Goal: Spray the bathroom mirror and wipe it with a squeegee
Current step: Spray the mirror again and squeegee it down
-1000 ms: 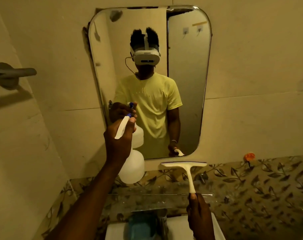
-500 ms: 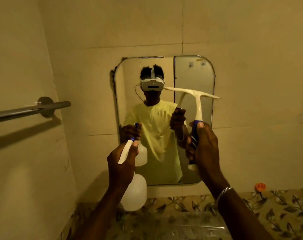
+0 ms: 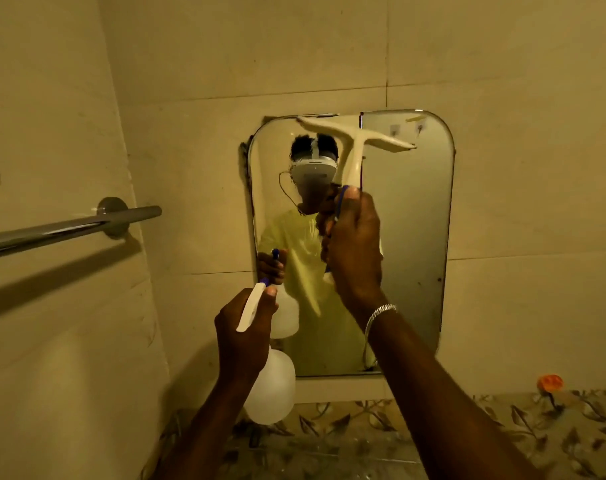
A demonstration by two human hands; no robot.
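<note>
Squeegee (image 3: 355, 140) up at the top edge of the mirror (image 3: 412, 237), blade's left tip at the frame's upper rim, right end dipping lower, bare glass open below and to the right; towel bar (image 3: 69, 228) jutting from the left wall, well clear. Handle running down from the blade into the right hand (image 3: 355, 247), grip clenched round its blue lower end. Spray bottle (image 3: 272, 386) hanging upright below the mirror's lower-left corner, neck clasped in the left hand (image 3: 244, 334), nozzle aimed at the glass.

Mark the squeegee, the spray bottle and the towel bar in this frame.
squeegee (image 3: 350, 157): head view, on its cream neck below the blade.
spray bottle (image 3: 272, 393): head view, on its translucent body.
towel bar (image 3: 69, 228): head view, mid-rod.
</note>
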